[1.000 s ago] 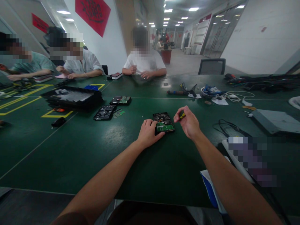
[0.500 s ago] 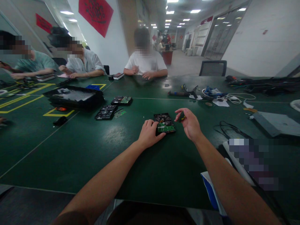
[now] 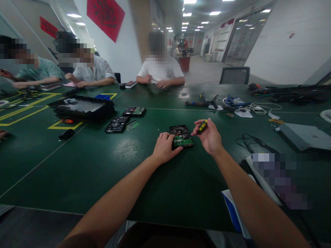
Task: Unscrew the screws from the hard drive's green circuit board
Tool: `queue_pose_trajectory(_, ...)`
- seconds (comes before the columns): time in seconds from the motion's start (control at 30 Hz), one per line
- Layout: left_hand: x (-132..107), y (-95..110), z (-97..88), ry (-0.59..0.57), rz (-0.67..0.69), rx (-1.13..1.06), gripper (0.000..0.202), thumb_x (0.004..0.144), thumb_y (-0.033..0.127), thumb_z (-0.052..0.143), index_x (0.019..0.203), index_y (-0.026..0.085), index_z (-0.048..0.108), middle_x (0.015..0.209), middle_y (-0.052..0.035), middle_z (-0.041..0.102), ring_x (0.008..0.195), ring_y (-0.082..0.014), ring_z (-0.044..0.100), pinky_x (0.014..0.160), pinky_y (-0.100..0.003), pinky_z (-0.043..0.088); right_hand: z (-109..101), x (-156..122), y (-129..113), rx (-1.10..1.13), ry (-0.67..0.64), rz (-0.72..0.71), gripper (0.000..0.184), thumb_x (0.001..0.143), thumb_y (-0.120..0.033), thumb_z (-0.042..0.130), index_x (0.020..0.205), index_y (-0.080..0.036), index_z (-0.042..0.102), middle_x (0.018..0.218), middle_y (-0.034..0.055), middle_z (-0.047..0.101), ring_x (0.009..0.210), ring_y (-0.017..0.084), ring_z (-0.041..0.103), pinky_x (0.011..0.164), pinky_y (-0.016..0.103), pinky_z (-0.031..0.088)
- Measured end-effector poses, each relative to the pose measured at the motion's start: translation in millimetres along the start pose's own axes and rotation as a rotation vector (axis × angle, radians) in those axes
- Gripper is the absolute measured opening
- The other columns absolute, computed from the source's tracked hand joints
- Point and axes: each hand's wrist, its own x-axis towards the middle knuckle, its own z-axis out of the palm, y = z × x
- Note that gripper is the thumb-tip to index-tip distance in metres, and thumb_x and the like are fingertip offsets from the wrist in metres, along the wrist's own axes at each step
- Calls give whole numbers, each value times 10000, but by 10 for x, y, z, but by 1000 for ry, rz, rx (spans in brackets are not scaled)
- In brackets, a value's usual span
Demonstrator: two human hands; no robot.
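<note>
Far left, two seated persons are seen across the green counter (image 3: 77,165), forearms laid on its edge; a third is seated at the far side, nr centre. A black tray (image 3: 82,108) is set on the counter's left part, w/ a small black object (image 3: 66,133) nearer the camera. Right of the tray, a second HDD (image 3: 134,111) w/ PCB up, an opened black drive (image 3: 116,124) and a loose green board (image 3: 132,125) are laid close together.

At centre, the left hand (image 3: 164,148) is laid on the near-left edge of the worked HDD (image 3: 181,131), fingers curled over it and pressed down. This HDD lies flat on the counter, w/ its green PCB (image 3: 182,140) facing up at the near end. Just right of it the right hand (image 3: 210,137) is held, fingers and thumb closed round a screwdriver (image 3: 202,126) w/ black-yellow handle; the tip can't be made out.

Further right, at the far side, hand tools (image 3: 201,101) and a bundle of cables (image 3: 236,102) are spread. A black lead (image 3: 249,139) and a grey flat case (image 3: 305,134) lie nr the right edge. A blue-white item (image 3: 231,206) is partly hidden under the right forearm.
</note>
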Motion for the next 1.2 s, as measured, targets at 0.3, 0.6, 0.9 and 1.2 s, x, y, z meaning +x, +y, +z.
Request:
queue_pose_trajectory(0.3,2,-4,-2,0,1,-5,615,841,592,709,1322,227,586,1215,-124,552,1209,-346,480,1033,-509,475,7,-17,16,-170,-27,-91,327,954,-541,564,950,-256,724,833,22,605,786,177,587,684,322,523)
queue_pose_trajectory(0.6,1,6,6,5,8,9,631,848,596,700,1326,200,584,1213,-134,555,1211,-345,477,1052,-500,465,8,-5,36,-113,3,-43,501,975,-671,423,941,-255,699,739,14,584,696,173,565,684,332,497)
queue_pose_trajectory(0.9,-2,5,-16,-11,7,-2,625,850,594,698,1332,214,577,1220,-129,553,1216,-344,478,1055,-499,464,-21,-9,36,-77,-6,-71,285,925,-517,597,824,-251,621,783,9,617,766,190,618,695,348,525)
queue_pose_trajectory(1.2,8,3,-12,-14,-4,-14,627,842,593,705,1331,220,582,1226,-128,554,1215,-349,478,1043,-507,472,-16,-1,9,-126,5,-58,513,952,-707,440,895,-260,683,702,10,567,654,181,561,660,352,496)
